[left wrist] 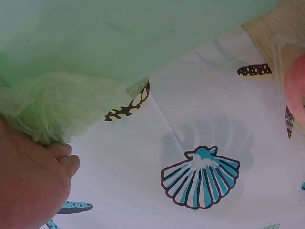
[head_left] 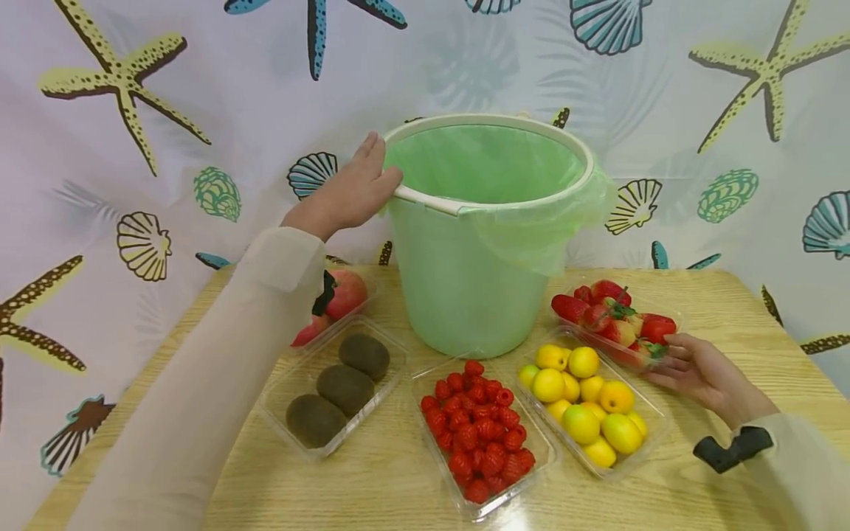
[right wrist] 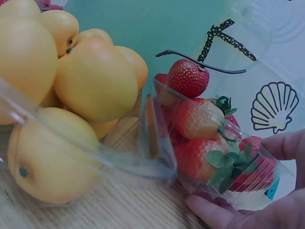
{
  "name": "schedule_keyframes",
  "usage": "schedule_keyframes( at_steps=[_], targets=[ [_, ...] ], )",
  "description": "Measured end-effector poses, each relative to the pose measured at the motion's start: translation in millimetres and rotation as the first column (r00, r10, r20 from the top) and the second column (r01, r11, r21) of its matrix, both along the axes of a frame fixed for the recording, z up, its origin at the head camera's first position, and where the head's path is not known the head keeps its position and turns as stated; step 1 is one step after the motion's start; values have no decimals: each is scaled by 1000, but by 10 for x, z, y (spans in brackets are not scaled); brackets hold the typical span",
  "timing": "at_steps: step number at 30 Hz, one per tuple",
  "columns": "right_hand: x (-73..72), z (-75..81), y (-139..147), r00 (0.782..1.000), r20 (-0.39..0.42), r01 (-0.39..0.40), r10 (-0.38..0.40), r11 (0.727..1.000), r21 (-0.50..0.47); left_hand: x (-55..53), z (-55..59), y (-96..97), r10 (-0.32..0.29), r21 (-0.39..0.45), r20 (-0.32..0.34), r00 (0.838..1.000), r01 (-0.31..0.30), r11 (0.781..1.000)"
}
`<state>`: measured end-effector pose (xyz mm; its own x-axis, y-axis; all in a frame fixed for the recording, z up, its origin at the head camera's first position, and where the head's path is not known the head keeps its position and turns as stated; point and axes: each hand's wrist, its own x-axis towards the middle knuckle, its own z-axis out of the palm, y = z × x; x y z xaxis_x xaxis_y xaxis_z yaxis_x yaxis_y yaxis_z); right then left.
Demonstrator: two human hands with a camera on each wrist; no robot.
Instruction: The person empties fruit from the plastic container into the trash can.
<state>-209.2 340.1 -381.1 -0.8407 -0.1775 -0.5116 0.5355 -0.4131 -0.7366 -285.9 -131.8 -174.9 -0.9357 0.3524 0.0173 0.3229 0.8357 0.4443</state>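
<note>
A pale green trash can (head_left: 465, 287), lined with a thin green bag (head_left: 524, 236), stands upright at the back of the table. My left hand (head_left: 355, 184) grips its white rim at the left. In the left wrist view, the curled fingers (left wrist: 64, 157) lie against the bunched bag below the rim. At the right, my right hand (head_left: 704, 376) holds the near right end of a clear plastic tray of strawberries (head_left: 614, 317). The right wrist view shows the thumb (right wrist: 286, 145) at the tray's upper edge and fingers under its end.
Trays of yellow fruit (head_left: 584, 405), raspberries (head_left: 474, 435) and dark brown oval fruit (head_left: 345, 387) fan out before the can. Behind my left forearm sits a tray with pinkish-red fruit (head_left: 345, 295). A sea-patterned cloth (head_left: 252, 88) hangs behind the wooden table (head_left: 319, 501).
</note>
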Motion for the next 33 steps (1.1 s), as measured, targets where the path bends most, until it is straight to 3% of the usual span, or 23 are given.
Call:
schedule_keyframes(
  at_steps=[5,7,12,17,24,33],
  targets=[
    [23,12,-41,1000,-14,-15,13,994,-110,-46,32,-23,-51,-57,-35,998,49,997],
    [17,9,-71,999,-27,-30,27,991,-130,-48,60,-36,-52,-73,-15,999,51,996],
    [10,4,-86,999,-41,-14,10,995,-102,-40,78,-37,-31,-74,29,999,33,997],
    [21,45,1,999,-47,13,-16,998,-66,-55,64,7,-43,-64,25,999,45,997],
    [-38,252,114,996,-85,-6,0,997,-74,-57,71,28,-50,-91,32,998,53,994],
    [-141,589,199,997,-54,43,-49,993,-107,-93,82,24,-72,-108,34,997,76,991]
  ],
)
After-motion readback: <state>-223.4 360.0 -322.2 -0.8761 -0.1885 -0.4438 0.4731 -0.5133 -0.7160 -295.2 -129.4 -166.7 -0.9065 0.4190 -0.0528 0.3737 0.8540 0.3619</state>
